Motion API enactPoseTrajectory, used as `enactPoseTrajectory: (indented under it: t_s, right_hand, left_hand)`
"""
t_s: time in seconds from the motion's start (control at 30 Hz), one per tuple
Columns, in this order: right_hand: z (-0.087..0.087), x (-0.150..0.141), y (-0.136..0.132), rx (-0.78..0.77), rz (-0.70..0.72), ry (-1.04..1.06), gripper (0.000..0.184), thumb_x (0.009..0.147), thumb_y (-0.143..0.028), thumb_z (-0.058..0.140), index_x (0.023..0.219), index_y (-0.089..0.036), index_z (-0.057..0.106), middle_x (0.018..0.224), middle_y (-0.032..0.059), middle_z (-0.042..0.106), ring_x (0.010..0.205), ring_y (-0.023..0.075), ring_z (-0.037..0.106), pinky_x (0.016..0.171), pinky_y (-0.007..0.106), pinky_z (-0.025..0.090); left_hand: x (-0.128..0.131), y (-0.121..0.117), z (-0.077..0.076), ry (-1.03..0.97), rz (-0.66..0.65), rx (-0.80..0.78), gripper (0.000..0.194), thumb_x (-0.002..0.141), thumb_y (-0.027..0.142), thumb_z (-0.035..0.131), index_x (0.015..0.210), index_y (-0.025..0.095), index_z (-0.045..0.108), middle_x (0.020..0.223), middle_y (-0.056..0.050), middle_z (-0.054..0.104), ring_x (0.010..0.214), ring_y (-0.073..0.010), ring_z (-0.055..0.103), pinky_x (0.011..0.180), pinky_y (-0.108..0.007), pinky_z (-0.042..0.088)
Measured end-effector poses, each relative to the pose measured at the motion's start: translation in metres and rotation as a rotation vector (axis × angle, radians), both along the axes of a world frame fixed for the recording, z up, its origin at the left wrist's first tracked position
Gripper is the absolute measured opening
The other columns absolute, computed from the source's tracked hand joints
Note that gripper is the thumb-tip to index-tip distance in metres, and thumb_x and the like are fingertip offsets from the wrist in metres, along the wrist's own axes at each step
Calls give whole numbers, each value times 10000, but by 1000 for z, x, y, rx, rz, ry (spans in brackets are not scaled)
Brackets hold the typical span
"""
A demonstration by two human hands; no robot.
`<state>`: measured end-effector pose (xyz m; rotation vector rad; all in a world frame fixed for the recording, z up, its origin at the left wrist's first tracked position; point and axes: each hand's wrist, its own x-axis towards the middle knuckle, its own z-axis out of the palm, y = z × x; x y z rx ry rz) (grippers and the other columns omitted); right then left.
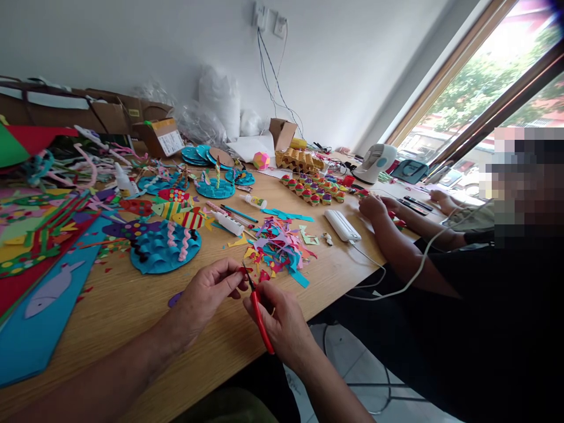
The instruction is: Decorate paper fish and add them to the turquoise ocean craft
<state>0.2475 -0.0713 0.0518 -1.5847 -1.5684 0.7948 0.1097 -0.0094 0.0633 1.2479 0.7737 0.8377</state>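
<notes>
My right hand [282,323] is closed round the red-handled scissors [261,320], whose dark blades point up and away from me. Between the thumb and fingers of my left hand [215,288] is a small red paper piece [245,269], partly hidden by the fingers. The scissor tips are right beside that piece; whether they touch it I cannot tell. Both hands are above the table's front edge. Partly behind my left wrist lies a purple paper piece [175,299]. Just beyond my hands is a heap of coloured paper scraps [282,244].
A blue disc [154,264] with paper fish [178,214] stands left of centre. Coloured paper sheets [48,329] cover the left side. Glue bottles [229,223] and pencils lie farther back. On the right, a white power bank [342,225] trails a cable [414,288] near a co-worker's hands [374,207].
</notes>
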Motion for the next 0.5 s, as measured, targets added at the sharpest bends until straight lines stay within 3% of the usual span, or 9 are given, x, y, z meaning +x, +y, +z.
enactPoseTrajectory:
  t_s: [0.5]
  right_hand:
    - [0, 6, -5, -58, 15, -13, 358, 817, -433, 510, 589, -191, 377, 545, -63, 328, 517, 78, 285, 468, 210, 233]
  left_hand:
    - [-1, 1, 0, 66, 37, 8, 179, 701, 357, 609, 690, 179, 605, 690, -12, 613, 706, -164, 557, 645, -271, 446]
